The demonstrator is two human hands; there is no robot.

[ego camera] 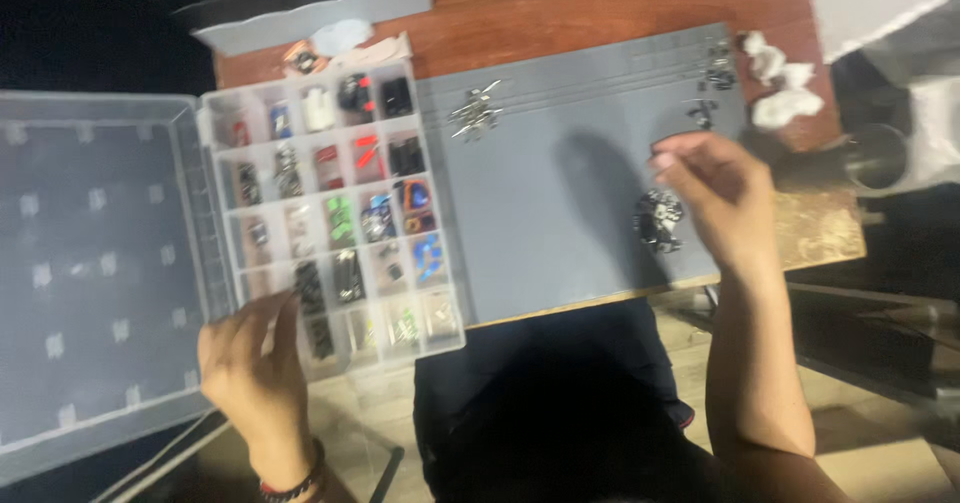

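Left hand [250,358] spread on parts organizer [330,203] front edge steadying it; right hand [712,195], right of it, loosely curled, empty, over black parts pile [657,221].

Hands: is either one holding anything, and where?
Left hand rests its fingers on the near edge of the organizer, gripping nothing. Right hand hovers over the mat; whether its fingertips pinch anything cannot be told.
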